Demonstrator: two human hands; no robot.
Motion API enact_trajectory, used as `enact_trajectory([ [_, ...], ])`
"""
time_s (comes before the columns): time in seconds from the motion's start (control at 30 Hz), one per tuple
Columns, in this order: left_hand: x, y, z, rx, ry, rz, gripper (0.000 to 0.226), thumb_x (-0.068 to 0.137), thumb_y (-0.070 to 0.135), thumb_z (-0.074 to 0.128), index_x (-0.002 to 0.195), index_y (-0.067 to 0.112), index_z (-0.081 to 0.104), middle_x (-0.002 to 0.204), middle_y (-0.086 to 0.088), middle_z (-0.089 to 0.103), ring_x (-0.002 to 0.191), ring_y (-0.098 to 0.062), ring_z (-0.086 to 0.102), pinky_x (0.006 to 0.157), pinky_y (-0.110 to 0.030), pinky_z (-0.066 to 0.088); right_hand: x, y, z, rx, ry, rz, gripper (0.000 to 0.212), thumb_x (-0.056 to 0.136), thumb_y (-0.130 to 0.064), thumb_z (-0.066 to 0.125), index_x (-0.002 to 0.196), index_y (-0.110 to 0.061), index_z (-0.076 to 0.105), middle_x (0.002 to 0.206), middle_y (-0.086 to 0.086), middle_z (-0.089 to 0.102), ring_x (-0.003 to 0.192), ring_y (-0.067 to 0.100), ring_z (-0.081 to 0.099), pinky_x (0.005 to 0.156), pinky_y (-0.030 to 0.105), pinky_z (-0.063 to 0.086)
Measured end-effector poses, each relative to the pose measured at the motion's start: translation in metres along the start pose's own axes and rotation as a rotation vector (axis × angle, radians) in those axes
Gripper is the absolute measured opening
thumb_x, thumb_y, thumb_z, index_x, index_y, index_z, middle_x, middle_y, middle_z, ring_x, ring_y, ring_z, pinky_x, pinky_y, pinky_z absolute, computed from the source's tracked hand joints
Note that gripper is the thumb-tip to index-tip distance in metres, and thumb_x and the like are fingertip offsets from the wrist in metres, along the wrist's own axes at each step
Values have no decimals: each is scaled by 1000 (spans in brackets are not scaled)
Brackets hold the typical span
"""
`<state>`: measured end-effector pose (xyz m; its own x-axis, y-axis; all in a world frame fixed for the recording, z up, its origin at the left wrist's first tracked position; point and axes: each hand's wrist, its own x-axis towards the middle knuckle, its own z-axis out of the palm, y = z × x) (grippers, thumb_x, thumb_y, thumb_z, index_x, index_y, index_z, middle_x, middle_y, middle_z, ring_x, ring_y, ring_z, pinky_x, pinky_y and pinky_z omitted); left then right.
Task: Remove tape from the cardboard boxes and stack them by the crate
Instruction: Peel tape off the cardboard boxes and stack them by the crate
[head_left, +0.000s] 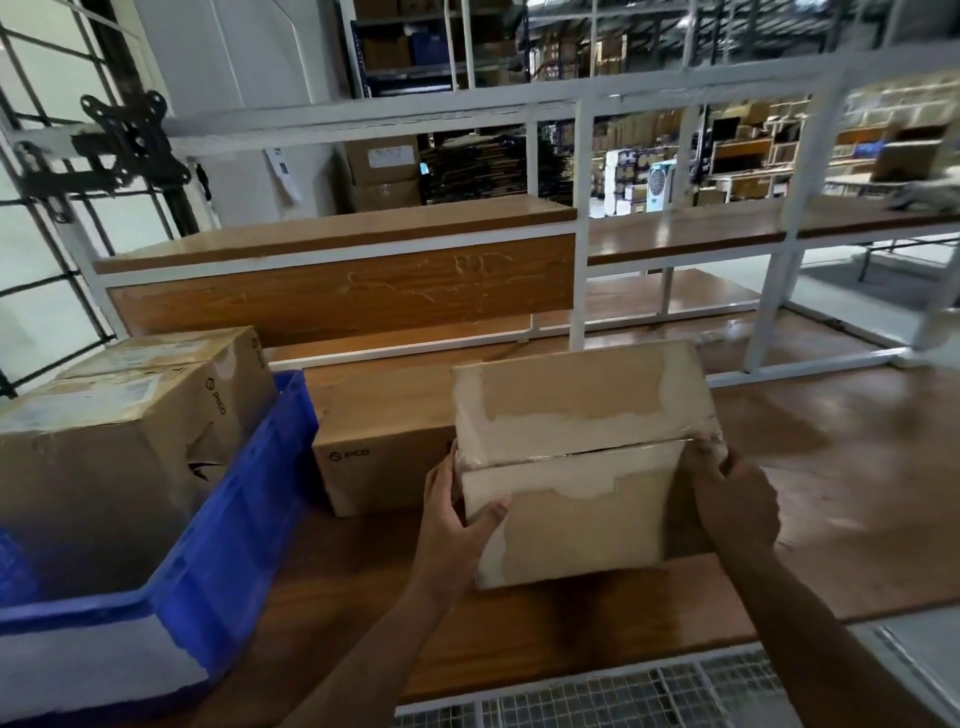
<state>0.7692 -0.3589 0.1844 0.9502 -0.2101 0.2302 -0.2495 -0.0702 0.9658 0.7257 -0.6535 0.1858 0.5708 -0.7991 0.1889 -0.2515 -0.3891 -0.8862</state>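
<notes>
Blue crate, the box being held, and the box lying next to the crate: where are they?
blue crate (244, 525), head view, right wall.
held box (582, 405), head view, top face.
Pico box (379, 441), head view, front face.

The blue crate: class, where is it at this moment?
In the head view, the blue crate sits at the lower left on the wooden table, holding cardboard boxes, with another box just to its right.

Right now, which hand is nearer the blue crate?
Left. The left hand grips the held box's crate-side edge; the right hand holds its far side, away from the blue crate.
</notes>
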Motion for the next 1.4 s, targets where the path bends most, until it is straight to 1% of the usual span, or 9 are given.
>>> enact_trajectory([
  [0.2, 17, -13, 29, 2, -76, -56, 95, 70, 54, 80, 148, 41, 28, 149, 6, 39, 133, -19, 47, 98, -49, 55, 30, 7, -14, -113, 103, -3, 60, 96, -64, 37, 114, -13, 64, 99, 17, 67, 93, 38, 62, 81, 45, 48],
  [0.43, 45, -16, 53, -128, -205, -48, 74, 87, 18, 78, 143, 37, 35, 135, 5, 58, 114, -8, 64, 83, -33, 61, 47, 14, -12, -175, 141, 64, 57, 96, -58, 45, 108, -5, 63, 99, 21, 65, 92, 39, 61, 78, 43, 45],
  [0.8, 89, -28, 80, -100, -167, -4, 82, 89, 13, 76, 149, 36, 25, 140, 13, 51, 124, -5, 57, 90, -22, 55, 96, 12, 22, -216, 101, -28, 49, 97, -52, 49, 113, -8, 64, 98, 13, 67, 87, 32, 61, 78, 41, 47],
  [0.93, 124, -32, 84, 61, -53, 11, 96, 88, 22, 77, 159, 28, 13, 150, 12, 40, 132, 0, 46, 92, -10, 47, 126, 4, 55, -266, -51, -70, 48, 98, -54, 45, 104, -9, 63, 90, 8, 62, 82, 28, 59, 73, 37, 44],
  [1.03, 146, -46, 88, 261, 27, 25, 102, 87, 44, 75, 160, 36, 4, 165, 17, 11, 149, -7, 17, 115, -28, 29, 145, -1, 72, -256, -171, -166, 35, 99, -43, 50, 109, -12, 63, 101, 11, 63, 93, 29, 60, 82, 45, 49],
  [1.1, 158, -52, 94, 363, 70, 80, 99, 84, 57, 70, 156, 43, 5, 163, 23, 5, 149, -5, 10, 116, -32, 23, 159, -4, 80, -218, -243, -202, 30, 97, -33, 56, 118, -11, 61, 115, 12, 63, 106, 34, 59, 93, 51, 48],
  [1.23, 187, -55, 99, 675, 204, 268, 85, 85, 69, 56, 156, 31, 26, 166, 8, 18, 152, -12, 17, 119, -38, 28, 182, -13, 92, -233, -301, -236, 46, 90, -43, 56, 125, -14, 58, 103, 6, 62, 100, 32, 62, 88, 50, 52],
  [1.3, 198, -57, 99, 840, 265, 389, 73, 92, 64, 51, 150, 20, 40, 159, -2, 35, 149, -18, 29, 119, -47, 35, 184, -8, 103, -415, -230, -498, 38, 89, -41, 65, 117, -14, 65, 110, 9, 65, 106, 30, 62, 92, 48, 52],
  [1.4, 193, -61, 108, 999, 274, 559, 61, 102, 59, 41, 144, 15, 48, 152, -6, 46, 147, -21, 33, 121, -49, 29, 169, 5, 114, -263, -150, -779, 37, 98, -39, 45, 111, -13, 67, 119, 8, 67, 119, 27, 59, 115, 49, 32],
])
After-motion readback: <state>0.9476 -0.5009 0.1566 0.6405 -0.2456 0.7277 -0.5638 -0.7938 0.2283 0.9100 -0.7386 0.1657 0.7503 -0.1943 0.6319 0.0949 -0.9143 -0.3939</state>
